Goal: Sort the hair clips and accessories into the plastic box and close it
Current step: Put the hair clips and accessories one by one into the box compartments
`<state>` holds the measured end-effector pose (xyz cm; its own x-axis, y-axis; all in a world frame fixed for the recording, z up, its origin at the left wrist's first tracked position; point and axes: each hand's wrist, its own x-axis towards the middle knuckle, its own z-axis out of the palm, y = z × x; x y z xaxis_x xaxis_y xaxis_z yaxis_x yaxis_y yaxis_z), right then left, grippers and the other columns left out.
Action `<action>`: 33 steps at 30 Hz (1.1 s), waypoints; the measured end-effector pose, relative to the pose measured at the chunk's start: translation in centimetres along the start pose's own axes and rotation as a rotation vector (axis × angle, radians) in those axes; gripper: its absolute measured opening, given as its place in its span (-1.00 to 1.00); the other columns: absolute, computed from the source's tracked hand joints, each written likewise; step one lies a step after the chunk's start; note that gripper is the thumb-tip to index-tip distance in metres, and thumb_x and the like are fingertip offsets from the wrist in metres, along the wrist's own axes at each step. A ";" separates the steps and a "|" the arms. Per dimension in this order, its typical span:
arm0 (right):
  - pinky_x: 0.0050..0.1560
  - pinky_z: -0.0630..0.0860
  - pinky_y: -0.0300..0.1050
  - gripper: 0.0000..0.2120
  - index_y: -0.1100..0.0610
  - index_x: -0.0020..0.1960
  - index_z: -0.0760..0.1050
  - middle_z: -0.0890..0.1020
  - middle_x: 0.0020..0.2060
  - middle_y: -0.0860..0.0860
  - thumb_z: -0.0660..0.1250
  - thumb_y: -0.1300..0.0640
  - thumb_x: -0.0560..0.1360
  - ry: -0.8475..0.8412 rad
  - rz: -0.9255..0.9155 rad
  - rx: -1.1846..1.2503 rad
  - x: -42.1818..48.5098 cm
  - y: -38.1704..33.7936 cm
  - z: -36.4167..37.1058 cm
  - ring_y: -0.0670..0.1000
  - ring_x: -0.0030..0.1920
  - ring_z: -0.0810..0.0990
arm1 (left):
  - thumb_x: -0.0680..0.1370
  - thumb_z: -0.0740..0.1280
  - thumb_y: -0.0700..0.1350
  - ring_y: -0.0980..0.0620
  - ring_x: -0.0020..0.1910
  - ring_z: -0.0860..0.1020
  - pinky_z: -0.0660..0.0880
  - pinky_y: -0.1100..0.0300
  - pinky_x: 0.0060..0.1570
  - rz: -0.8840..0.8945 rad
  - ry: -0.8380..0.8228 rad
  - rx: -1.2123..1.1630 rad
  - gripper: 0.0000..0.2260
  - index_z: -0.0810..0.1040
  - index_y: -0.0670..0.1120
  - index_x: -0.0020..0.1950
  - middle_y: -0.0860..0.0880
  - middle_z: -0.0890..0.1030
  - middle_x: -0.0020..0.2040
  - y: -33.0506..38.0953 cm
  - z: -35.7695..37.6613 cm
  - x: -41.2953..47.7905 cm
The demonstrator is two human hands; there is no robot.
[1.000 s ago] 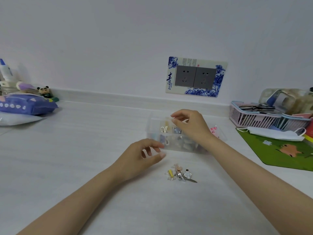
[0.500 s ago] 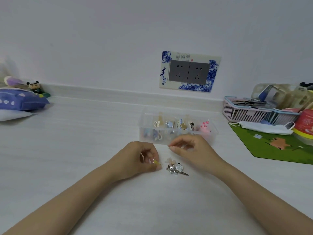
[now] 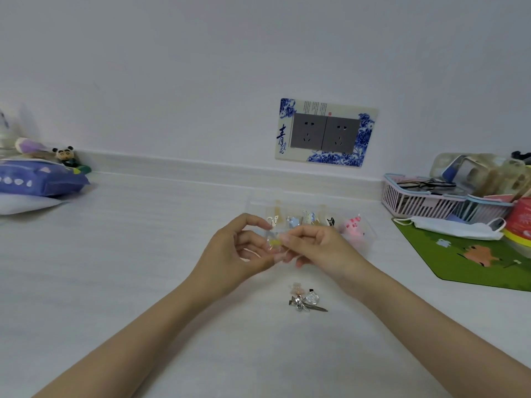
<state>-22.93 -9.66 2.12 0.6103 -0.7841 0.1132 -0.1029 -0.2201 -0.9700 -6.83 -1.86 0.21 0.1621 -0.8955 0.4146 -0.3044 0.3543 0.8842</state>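
A clear plastic box (image 3: 370, 234) with several compartments stands open on the white table, holding small clips and a pink accessory (image 3: 354, 226). My left hand (image 3: 234, 251) and my right hand (image 3: 321, 247) meet just in front of the box, above the table. Both pinch a small yellow hair clip (image 3: 275, 242) between their fingertips. A little pile of loose clips and accessories (image 3: 306, 301), silver, clear and peach, lies on the table nearer to me, below my hands.
A green mat (image 3: 471, 257) with a white face mask (image 3: 448, 225) lies at the right. Behind it stands a pink basket (image 3: 416, 201) of odds and ends and a red tub (image 3: 521, 219). A purple pouch (image 3: 37, 179) and panda figure (image 3: 65, 155) sit far left.
My left hand picked the yellow clip from the pile and lifted it toward the box. My right hand left the box and joined it on the clip.
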 end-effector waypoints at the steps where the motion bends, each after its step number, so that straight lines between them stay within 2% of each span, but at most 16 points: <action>1: -0.32 0.47 -0.34 -0.87 0.26 -0.09 0.59 0.64 -0.37 -0.01 0.38 0.18 0.46 0.058 -0.042 -0.029 0.7 -0.6 -0.1 -0.16 -0.39 0.59 | 0.35 0.52 -0.21 0.10 -0.30 0.59 0.51 0.31 -0.22 0.006 0.009 0.002 -0.65 0.50 -0.03 0.05 -0.05 0.68 -0.22 0.0 -0.1 0.1; 3: -0.35 0.45 -0.35 -0.88 0.28 -0.12 0.59 0.62 -0.37 0.01 0.40 0.21 0.44 0.190 -0.137 -0.096 2.7 -1.6 -0.7 -0.17 -0.41 0.55 | 0.38 0.50 -0.17 0.07 -0.25 0.60 0.52 0.30 -0.20 0.026 0.032 0.049 -0.63 0.48 0.02 0.12 0.01 0.67 -0.12 -0.3 -0.4 0.3; 6: -0.24 0.49 -0.32 -0.85 0.24 -0.14 0.61 0.65 -0.28 0.06 0.44 0.14 0.41 0.314 -0.224 -0.262 5.7 -1.7 -1.5 -0.11 -0.31 0.54 | 0.42 0.46 -0.09 0.04 -0.19 0.60 0.51 0.25 -0.19 0.009 0.030 0.120 -0.71 0.49 0.09 0.09 0.02 0.65 -0.10 -1.0 -0.5 0.3; 9: -0.11 0.49 -0.23 -0.85 0.18 -0.15 0.62 0.66 -0.24 0.01 0.45 0.08 0.41 0.297 -0.203 -0.418 7.3 -0.5 -2.1 -0.07 -0.23 0.55 | 0.45 0.43 -0.06 0.05 -0.16 0.58 0.50 0.24 -0.18 -0.029 -0.027 0.162 -0.79 0.53 0.09 0.05 0.02 0.63 -0.06 -1.8 -0.4 0.0; 13: -0.24 0.42 -0.40 -0.93 0.11 -0.17 0.62 0.67 -0.25 -0.05 0.43 0.11 0.42 0.287 -0.257 -0.446 5.5 -0.1 -2.8 -0.10 -0.24 0.56 | 0.45 0.42 0.00 0.12 -0.09 0.54 0.49 0.30 -0.13 -0.063 -0.172 0.238 -0.77 0.55 0.09 0.09 0.09 0.61 -0.04 -2.8 0.0 -0.3; 15: -0.23 0.41 -0.37 -0.97 0.10 -0.18 0.62 0.66 -0.27 -0.06 0.44 0.14 0.42 0.220 -0.261 -0.432 3.3 0.0 -3.3 -0.13 -0.26 0.54 | 0.44 0.43 0.05 0.12 -0.07 0.52 0.48 0.26 -0.06 -0.066 -0.233 0.289 -0.74 0.56 0.10 0.12 0.13 0.61 -0.03 -3.1 0.3 -0.3; 18: -0.25 0.36 -0.37 -0.96 0.08 -0.21 0.64 0.63 -0.31 -0.10 0.45 0.13 0.40 0.056 -0.188 -0.472 -0.4 1.0 -3.8 -0.19 -0.31 0.47 | 0.44 0.41 0.09 0.20 -0.06 0.48 0.40 0.40 -0.08 -0.037 -0.314 0.380 -0.70 0.56 0.12 0.15 0.17 0.59 -0.01 -3.1 0.9 -0.4; 22: -0.29 0.31 -0.44 -0.99 0.00 -0.21 0.66 0.61 -0.34 -0.24 0.47 0.07 0.38 0.035 -0.127 -0.528 -3.4 2.6 -4.5 -0.26 -0.32 0.44 | 0.42 0.38 0.17 0.29 -0.02 0.45 0.33 0.49 -0.07 0.016 -0.364 0.479 -0.62 0.55 0.11 0.21 0.18 0.55 0.01 -2.9 1.6 -0.5; 27: -0.21 0.33 -0.38 -0.85 -0.07 -0.11 0.66 0.64 -0.16 -0.03 0.48 -0.06 0.34 -0.081 -0.053 -0.555 -3.9 4.2 -4.1 -0.17 -0.23 0.43 | 0.39 0.30 0.29 0.20 0.04 0.47 0.39 0.35 0.06 0.054 -0.352 0.574 -0.57 0.55 0.15 0.19 0.13 0.54 -0.01 -3.7 2.2 -0.4; 30: -0.25 0.32 -0.40 -0.88 -0.04 -0.15 0.66 0.64 -0.19 0.02 0.48 -0.03 0.35 -0.098 -0.083 -0.536 -4.1 4.1 -3.8 -0.18 -0.28 0.39 | 0.38 0.27 0.31 0.21 0.04 0.47 0.40 0.30 0.06 0.055 -0.354 0.577 -0.63 0.59 0.19 0.09 0.15 0.55 -0.03 -3.9 2.4 -0.4; 33: -0.33 0.30 -0.44 -0.90 0.07 -0.15 0.64 0.60 -0.30 0.04 0.50 0.08 0.36 -0.111 -0.093 -0.464 -4.4 3.9 -3.7 -0.20 -0.35 0.40 | 0.40 0.38 0.19 0.22 -0.01 0.48 0.39 0.35 -0.03 0.044 -0.334 0.509 -0.79 0.60 0.14 -0.03 0.17 0.60 -0.06 -3.5 2.4 -0.4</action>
<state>-28.94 -9.27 -1.39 0.7109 -0.6877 0.1473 -0.3674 -0.5418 -0.7559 -8.11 -3.37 -3.59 -0.1387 -0.9481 0.2860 -0.7282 0.2934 0.6194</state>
